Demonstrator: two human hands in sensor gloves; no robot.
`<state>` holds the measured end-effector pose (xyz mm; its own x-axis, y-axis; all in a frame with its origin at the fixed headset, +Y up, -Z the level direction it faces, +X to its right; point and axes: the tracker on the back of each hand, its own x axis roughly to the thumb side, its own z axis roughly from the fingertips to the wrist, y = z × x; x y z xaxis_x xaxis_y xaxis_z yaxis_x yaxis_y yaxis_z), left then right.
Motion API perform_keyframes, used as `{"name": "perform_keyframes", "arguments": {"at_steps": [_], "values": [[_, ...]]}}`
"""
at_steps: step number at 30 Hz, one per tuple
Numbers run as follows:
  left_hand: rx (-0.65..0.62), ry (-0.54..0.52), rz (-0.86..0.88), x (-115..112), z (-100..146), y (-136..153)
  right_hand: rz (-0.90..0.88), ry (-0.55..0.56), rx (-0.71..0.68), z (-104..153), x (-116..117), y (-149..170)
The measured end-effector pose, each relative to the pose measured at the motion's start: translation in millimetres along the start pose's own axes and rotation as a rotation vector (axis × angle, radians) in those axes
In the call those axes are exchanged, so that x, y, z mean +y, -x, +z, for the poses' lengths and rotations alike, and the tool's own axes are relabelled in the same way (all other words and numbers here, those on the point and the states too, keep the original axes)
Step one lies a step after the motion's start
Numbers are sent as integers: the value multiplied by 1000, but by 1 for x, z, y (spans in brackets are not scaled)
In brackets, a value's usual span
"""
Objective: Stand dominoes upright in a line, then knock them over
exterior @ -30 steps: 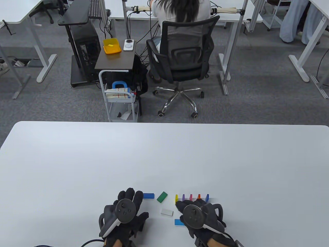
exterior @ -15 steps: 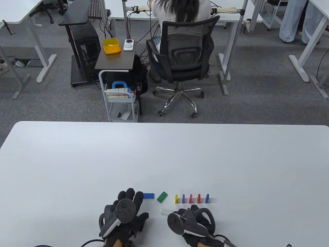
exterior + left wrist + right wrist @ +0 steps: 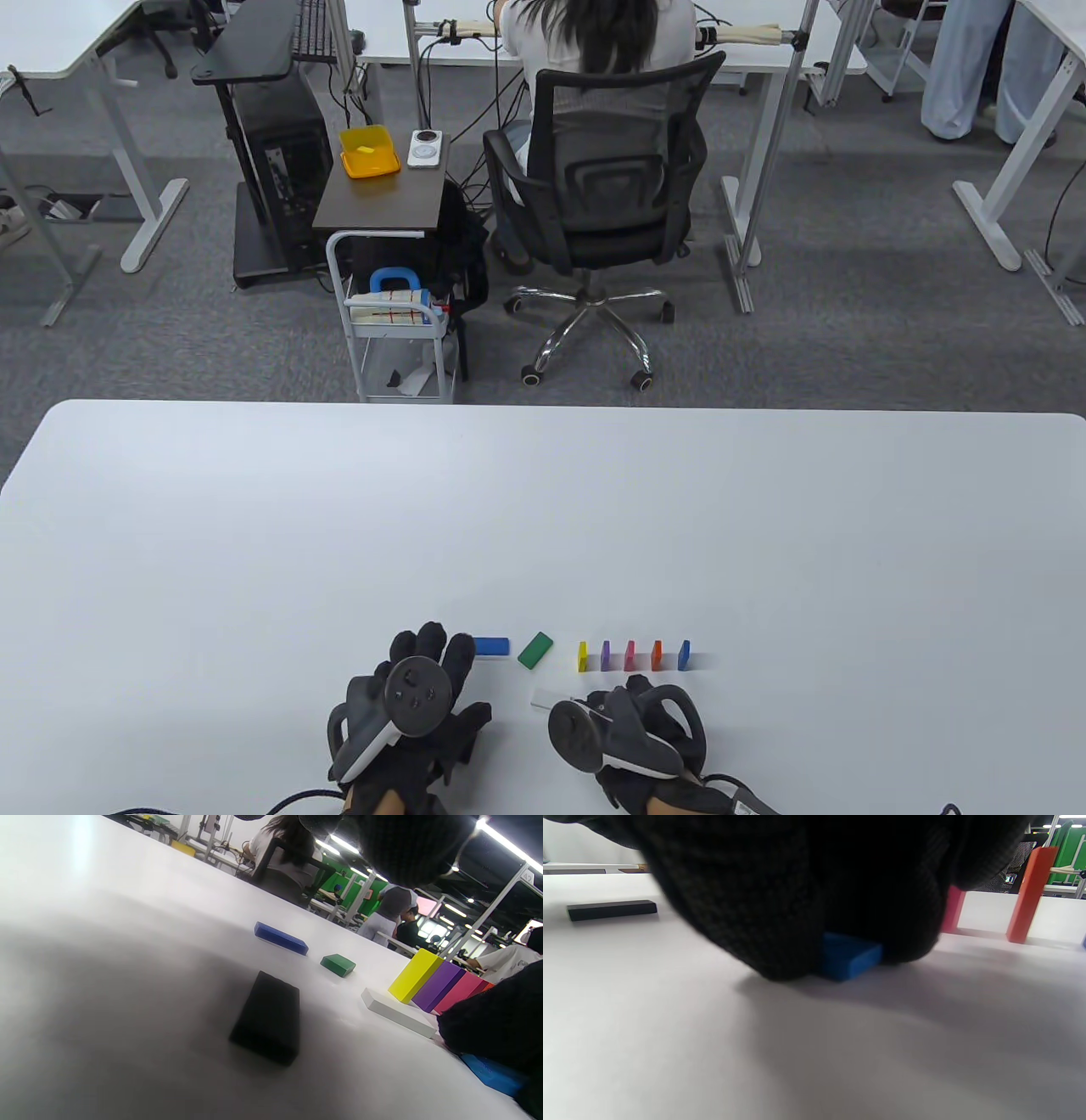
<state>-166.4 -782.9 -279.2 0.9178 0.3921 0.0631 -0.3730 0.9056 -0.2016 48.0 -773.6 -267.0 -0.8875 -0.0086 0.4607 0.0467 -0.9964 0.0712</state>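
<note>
Five dominoes stand in a row: yellow, purple, pink, orange and blue. Flat on the table lie a blue domino, a green one and a white one. My right hand is just in front of the row, its fingers curled over a light blue domino that lies flat; the table view hides that domino. My left hand rests flat with straight fingers, holding nothing. A black domino lies flat beneath it.
The white table stretches far beyond the dominoes. Behind its far edge are a small cart and a person seated on an office chair.
My right hand has drawn back from the standing row, turned and come down over the light blue domino, hiding it in the table view. The left hand and the row have not moved.
</note>
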Motion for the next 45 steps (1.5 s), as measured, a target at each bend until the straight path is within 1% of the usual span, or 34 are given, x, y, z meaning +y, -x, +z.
{"name": "perform_keyframes", "arguments": {"at_steps": [3, 7, 8, 10, 16, 23, 27, 31, 35, 42, 45], "values": [[1, 1, 0, 0, 0, 0, 17, -5, -12, 2, -3, -1], [0, 0, 5, 0, 0, 0, 3, 51, 4, 6, -17, 6], [0, 1, 7, 1, 0, 1, -9, 73, 17, 8, -22, 10], [-4, 6, 15, 0, 0, 1, -38, 66, 41, 10, -32, 20], [-9, 9, 11, 0, 0, -1, -177, 211, 179, 24, -55, 67], [-4, 13, 10, -1, 0, 0, -296, 395, 347, 39, -55, 118], [-2, 17, 11, -2, 0, 0, -402, 429, 397, 42, -46, 141], [2, 20, 11, -2, -1, 1, -525, 421, 474, 44, -34, 162], [5, 22, 12, -2, -2, 2, -600, 389, 513, 41, -24, 174], [2, 29, 6, -3, -2, 1, -573, 279, 508, 27, -7, 174], [4, 31, 6, -4, -2, 1, -543, 252, 511, 23, -3, 172]]}}
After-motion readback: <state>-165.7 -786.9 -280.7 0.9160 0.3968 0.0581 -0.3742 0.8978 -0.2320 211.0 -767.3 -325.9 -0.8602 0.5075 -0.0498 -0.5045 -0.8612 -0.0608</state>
